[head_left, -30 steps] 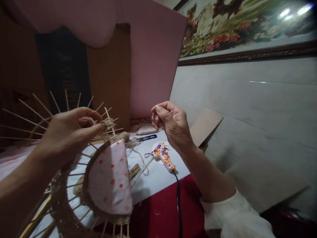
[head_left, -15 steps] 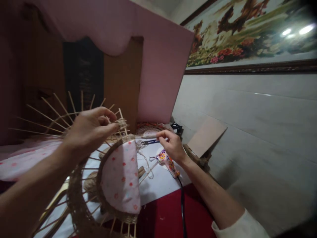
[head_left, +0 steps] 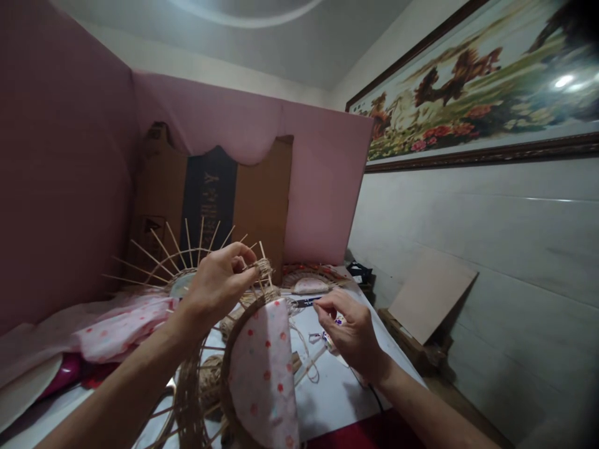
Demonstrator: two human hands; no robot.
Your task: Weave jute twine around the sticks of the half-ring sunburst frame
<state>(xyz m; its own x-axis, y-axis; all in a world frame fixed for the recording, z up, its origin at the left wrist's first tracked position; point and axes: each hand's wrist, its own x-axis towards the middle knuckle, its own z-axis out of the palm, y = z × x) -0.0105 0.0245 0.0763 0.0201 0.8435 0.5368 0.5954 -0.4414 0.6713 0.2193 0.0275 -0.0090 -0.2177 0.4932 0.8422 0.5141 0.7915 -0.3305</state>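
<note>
My left hand [head_left: 216,288] pinches the jute-wrapped top of a round woven frame [head_left: 187,399] with thin wooden sticks fanning out of it. A pink dotted fabric pocket [head_left: 264,374] covers the frame's middle. My right hand [head_left: 349,333] hovers low over the white table [head_left: 334,393] with fingers curled together, just above a flowered glue gun [head_left: 327,340] and near loose jute twine [head_left: 304,349]. What the right fingers hold, if anything, is too small to see.
A second stick frame [head_left: 187,255] leans on a cardboard box [head_left: 210,193] at the back. Pink fabric [head_left: 116,324] lies at the left. Small blue snips [head_left: 306,302] and another woven piece [head_left: 309,280] sit behind. A board [head_left: 430,293] leans on the tiled wall.
My right hand dropped from chest height down to the table near the glue gun. The view tilted upward. My left hand kept its pinch on the frame's top.
</note>
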